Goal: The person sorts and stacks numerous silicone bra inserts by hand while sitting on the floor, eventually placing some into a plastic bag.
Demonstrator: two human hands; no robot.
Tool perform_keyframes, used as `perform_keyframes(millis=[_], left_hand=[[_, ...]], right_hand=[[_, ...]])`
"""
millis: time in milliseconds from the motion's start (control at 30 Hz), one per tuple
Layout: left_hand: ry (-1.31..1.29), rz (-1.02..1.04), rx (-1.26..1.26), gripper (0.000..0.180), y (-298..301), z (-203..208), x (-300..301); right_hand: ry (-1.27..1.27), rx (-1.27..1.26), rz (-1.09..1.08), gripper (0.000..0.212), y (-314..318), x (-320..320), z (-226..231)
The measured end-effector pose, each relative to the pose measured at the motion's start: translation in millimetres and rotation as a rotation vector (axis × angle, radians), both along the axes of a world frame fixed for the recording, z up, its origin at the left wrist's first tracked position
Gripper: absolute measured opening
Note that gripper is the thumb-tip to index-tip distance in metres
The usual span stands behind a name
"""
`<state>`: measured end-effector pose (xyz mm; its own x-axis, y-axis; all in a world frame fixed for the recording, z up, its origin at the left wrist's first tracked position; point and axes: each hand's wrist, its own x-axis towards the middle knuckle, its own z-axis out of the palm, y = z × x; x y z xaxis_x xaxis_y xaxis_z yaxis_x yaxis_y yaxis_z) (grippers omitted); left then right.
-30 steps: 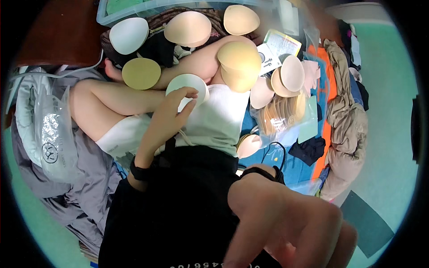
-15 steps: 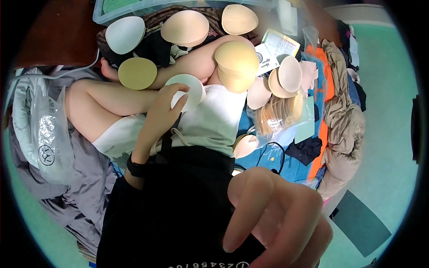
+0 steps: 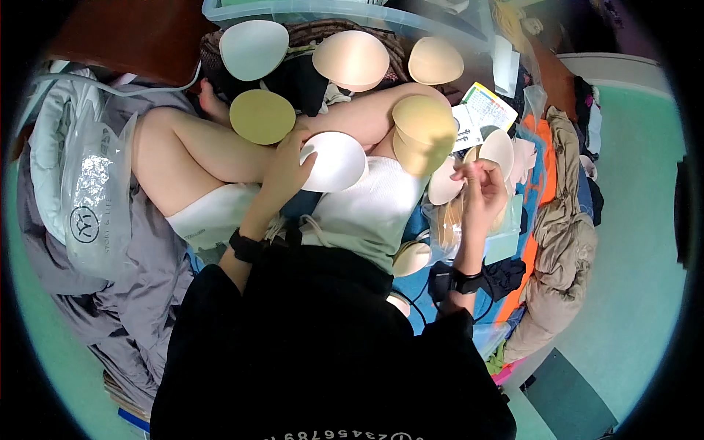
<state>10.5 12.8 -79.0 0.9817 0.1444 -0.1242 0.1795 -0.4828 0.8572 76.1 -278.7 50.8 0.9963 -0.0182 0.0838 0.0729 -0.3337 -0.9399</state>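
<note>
My left hand (image 3: 288, 165) is curled around the near-left edge of a white bra pad (image 3: 334, 161) over my lap, thumb on its inner face. My right hand (image 3: 484, 189) is raised above the right side, its fingers bent in toward the thumb with nothing visible in them. Beneath and beside it lie pale bra pads (image 3: 497, 152) and a clear plastic bag (image 3: 444, 229) with beige pads. On my legs rest a yellow-green pad (image 3: 262, 117) and a stack of yellowish-beige pads (image 3: 423, 121). Farther off are a white pad (image 3: 254, 50), a peach pad (image 3: 350, 60) and a beige pad (image 3: 435, 60).
A clear plastic bin (image 3: 293, 10) stands at the far edge. Printed cards (image 3: 490, 107) lie beyond my right hand. Grey fabric (image 3: 139, 315) and a clear plastic bag (image 3: 92, 205) are at my left, tan clothing (image 3: 554, 257) at my right. A grey cable (image 3: 139, 89) crosses the far left.
My right hand has moved from close to the camera out over the pads on the right. The left hand still holds the white bra pad, which now faces up more fully. The view has shifted.
</note>
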Motion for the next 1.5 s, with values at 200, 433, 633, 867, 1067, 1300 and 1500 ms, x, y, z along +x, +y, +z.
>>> perform_keyframes(millis=[200, 433, 633, 867, 1067, 1300, 1500], left_hand=[[0.069, 0.011, 0.068, 0.029, 6, -39, -1], [0.117, -0.143, -0.076, 0.034, -3, -18, 8], [0.198, -0.121, -0.133, 0.042, -11, -31, 2], [0.239, -0.062, -0.116, 0.055, -4, -30, -4], [0.085, 0.043, 0.055, 0.048, 6, -23, -5], [0.101, 0.073, 0.09, 0.049, 10, -34, -11], [0.061, 0.056, -0.143, 0.044, 8, -21, -7]], right_hand=[[0.287, -0.222, 0.015, 0.026, -79, -26, -54], [0.588, -0.323, 0.251, 0.022, -118, -100, -70], [0.49, -0.725, 0.609, 0.068, -111, -140, -74], [0.422, -1.002, 0.659, 0.059, -99, -151, -125], [0.509, -0.868, 0.596, 0.034, -101, -164, -136], [0.299, -0.726, 0.228, 0.027, -69, -115, -54], [0.276, -0.148, 0.064, 0.033, -21, -55, -16]])
